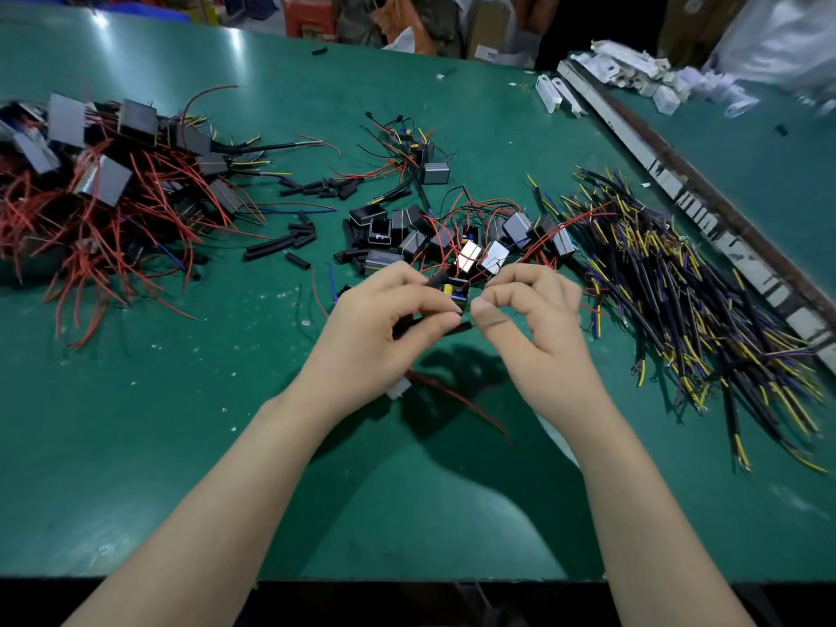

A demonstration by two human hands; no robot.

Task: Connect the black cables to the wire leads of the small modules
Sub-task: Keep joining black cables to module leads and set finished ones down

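I see a smooth green table [181,445] with a soft sheen, shiny metal-cased modules [493,257], black cables [678,300] in matt plastic sheathing, and glossy red wires [113,246].

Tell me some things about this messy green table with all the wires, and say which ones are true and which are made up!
1. Both hands, the left hand and the right hand, are holding something small between them. True.
2. The big pile of black cables with yellow and blue ends lies to the person's left. False: it lies to the right.
3. The table is red. False: it is green.
4. A heap of modules with red wires sits at the far left. True.
5. Short black tube pieces lie loose on the table. True.
6. The left hand lies flat on the table. False: its fingers are curled round a black cable.
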